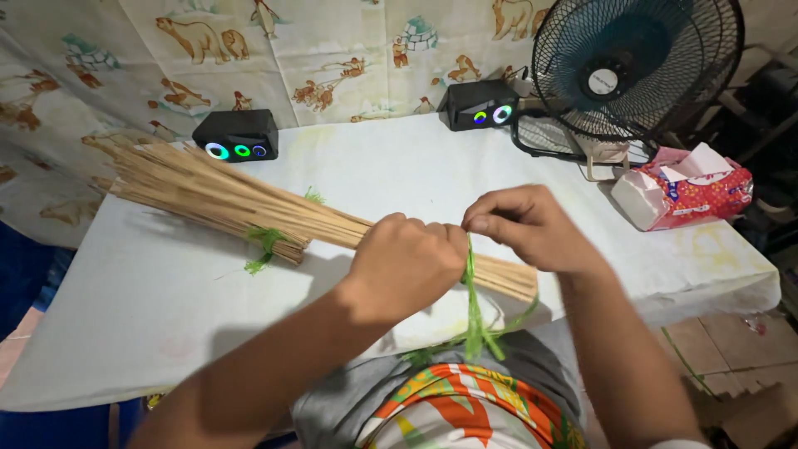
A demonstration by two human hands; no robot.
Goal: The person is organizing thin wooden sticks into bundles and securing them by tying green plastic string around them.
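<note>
While the left hand clamps the stick bundle on the table, the right hand pinches the green twine. Sticks likely light, stiff, slip-prone; grip near the binding.

A home room, set up for craft work: white-covered tabletop, children's animal-print cloth hung behind as a backdrop, two small black speakers with glowing rings, standing fan, tissue pack, tiled floor.
</note>
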